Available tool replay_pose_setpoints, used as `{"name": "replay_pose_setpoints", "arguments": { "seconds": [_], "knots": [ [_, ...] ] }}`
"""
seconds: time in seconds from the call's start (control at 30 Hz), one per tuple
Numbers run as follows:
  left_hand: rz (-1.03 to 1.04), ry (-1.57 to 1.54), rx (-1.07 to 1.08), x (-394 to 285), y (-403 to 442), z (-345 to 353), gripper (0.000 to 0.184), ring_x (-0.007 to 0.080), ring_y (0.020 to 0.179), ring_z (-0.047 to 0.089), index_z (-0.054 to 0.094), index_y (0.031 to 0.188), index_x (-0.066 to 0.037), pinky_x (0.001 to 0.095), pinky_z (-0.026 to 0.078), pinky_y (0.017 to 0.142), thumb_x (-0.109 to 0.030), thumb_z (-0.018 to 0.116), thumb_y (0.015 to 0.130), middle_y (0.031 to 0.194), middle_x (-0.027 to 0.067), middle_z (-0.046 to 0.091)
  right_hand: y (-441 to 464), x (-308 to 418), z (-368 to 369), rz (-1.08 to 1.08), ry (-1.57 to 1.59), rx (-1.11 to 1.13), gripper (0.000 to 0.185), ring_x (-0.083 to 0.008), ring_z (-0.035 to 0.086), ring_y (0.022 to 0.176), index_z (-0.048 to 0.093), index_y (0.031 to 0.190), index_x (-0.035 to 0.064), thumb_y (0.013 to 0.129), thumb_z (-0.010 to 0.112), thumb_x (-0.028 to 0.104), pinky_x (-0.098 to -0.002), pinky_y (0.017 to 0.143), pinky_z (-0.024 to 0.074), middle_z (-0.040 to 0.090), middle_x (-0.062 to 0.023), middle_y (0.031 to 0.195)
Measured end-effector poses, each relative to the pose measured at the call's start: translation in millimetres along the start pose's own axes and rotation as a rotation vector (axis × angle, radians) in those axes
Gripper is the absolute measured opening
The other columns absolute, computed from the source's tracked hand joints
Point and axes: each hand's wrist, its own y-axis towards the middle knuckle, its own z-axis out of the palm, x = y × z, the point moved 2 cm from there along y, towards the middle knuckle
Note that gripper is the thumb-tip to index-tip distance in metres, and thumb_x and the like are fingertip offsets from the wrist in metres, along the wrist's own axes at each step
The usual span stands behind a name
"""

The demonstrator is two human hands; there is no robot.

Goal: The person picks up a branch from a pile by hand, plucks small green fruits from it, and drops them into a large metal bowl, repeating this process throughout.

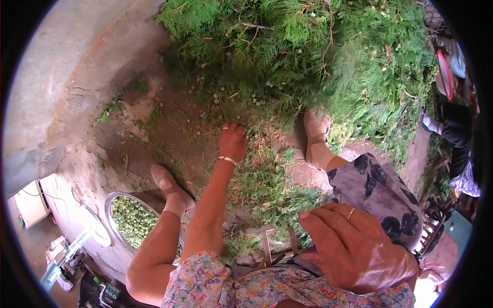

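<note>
My left hand (233,142) reaches down to the earth floor at the edge of a heap of green conifer branches (287,56). Its fingers are curled downward; whatever they hold, if anything, is hidden. Small pale green cones (256,98) lie scattered on the soil just beyond it. My right hand (359,246) is raised close to the camera, above my lap. Its fingers are bent and pressed together, and their inner side is out of sight. Left of my leg stands a round metal-rimmed basin (109,211) holding many small green cones.
Loose sprigs (264,179) cover the ground between my feet. A concrete wall (77,77) rises at left. At right, another person's leg (457,138) shows near a red-rimmed basin (444,76). Bottles and clutter (72,264) stand at lower left.
</note>
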Motion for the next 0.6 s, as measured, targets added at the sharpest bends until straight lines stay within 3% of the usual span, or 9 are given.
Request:
{"name": "replay_pose_setpoints", "arguments": {
  "seconds": [0.07,0.13,0.17,0.23,0.33,0.43,0.47,0.6],
  "knots": [
    [0.062,-0.165,-0.089,3.9,-10.9,-8.3,0.052,0.043,0.122,0.036,0.056,0.121,-0.011,0.0537,0.034,0.1,-0.012,0.069,0.07,0.135,0.0178,0.04,-0.8,0.1,3.9,-0.011,-0.02,0.007,0.054,-0.0341,0.062,0.082,0.053,0.107,-0.012,0.069,0.072,0.022,-0.0408,0.073,0.0519,0.061,-0.0225,0.092],
    [-0.124,-0.065,-0.242,5.7,-10.9,-25.8,0.065,0.0469,0.122,0.033,0.048,0.13,-0.014,0.056,0.034,0.097,-0.029,0.072,0.071,0.138,0.0211,0.034,6.3,5.3,1.7,0.018,0.035,0.046,0.054,-0.0341,0.062,0.081,0.054,0.106,-0.012,0.069,0.072,0.022,-0.041,0.073,0.052,0.061,-0.0225,0.092],
    [-0.127,-0.066,-0.245,4.6,-7.4,-25.4,0.065,0.0469,0.122,0.033,0.048,0.13,-0.014,0.056,0.034,0.097,-0.029,0.072,0.071,0.138,0.0211,0.034,9.5,6.9,0.4,0.047,0.08,0.077,0.053,-0.0341,0.062,0.081,0.054,0.106,-0.0119,0.07,0.072,0.022,-0.0411,0.073,0.0521,0.061,-0.0224,0.092],
    [-0.363,0.034,-0.125,-1.8,3.0,-16.9,0.071,0.0492,0.125,0.029,0.041,0.135,-0.018,0.06,0.033,0.096,-0.042,0.069,0.075,0.141,0.0205,0.029,11.0,9.1,0.3,0.038,0.055,0.082,0.053,-0.034,0.062,0.081,0.054,0.106,-0.0118,0.07,0.072,0.023,-0.0412,0.074,0.0523,0.061,-0.0224,0.091],
    [-0.329,0.172,-0.128,-25.8,7.1,1.4,0.062,0.0486,0.123,0.029,0.046,0.129,-0.019,0.0613,0.035,0.091,-0.048,0.064,0.078,0.139,0.0187,0.033,13.2,8.3,0.5,0.036,0.038,0.095,0.053,-0.0336,0.063,0.081,0.054,0.106,-0.0116,0.07,0.072,0.024,-0.0412,0.074,0.0524,0.062,-0.022,0.091],
    [-0.266,0.19,-0.104,-41.9,0.1,18.8,0.053,0.0489,0.123,0.028,0.05,0.124,-0.019,0.062,0.036,0.089,-0.044,0.064,0.079,0.138,0.0182,0.033,15.8,6.8,1.5,0.051,0.041,0.118,0.053,-0.0332,0.063,0.082,0.054,0.106,-0.0113,0.07,0.072,0.024,-0.041,0.074,0.0522,0.062,-0.0215,0.09],
    [-0.245,0.193,-0.097,-43.0,-2.6,20.9,0.042,0.048,0.119,0.032,0.053,0.118,-0.016,0.0567,0.038,0.09,-0.036,0.064,0.082,0.136,0.0156,0.034,16.5,6.8,2.0,0.058,0.041,0.127,0.053,-0.0331,0.063,0.082,0.054,0.106,-0.0112,0.071,0.071,0.024,-0.0408,0.075,0.0521,0.062,-0.0213,0.09],
    [-0.172,0.112,-0.096,-18.9,-5.1,23.0,0.037,0.0444,0.118,0.034,0.055,0.115,-0.014,0.0519,0.038,0.093,-0.026,0.065,0.082,0.137,0.0146,0.034,17.3,8.6,0.8,0.076,0.048,0.137,0.051,-0.033,0.062,0.082,0.055,0.106,-0.0109,0.071,0.071,0.023,-0.0398,0.074,0.0516,0.062,-0.0217,0.091]
  ]
}}
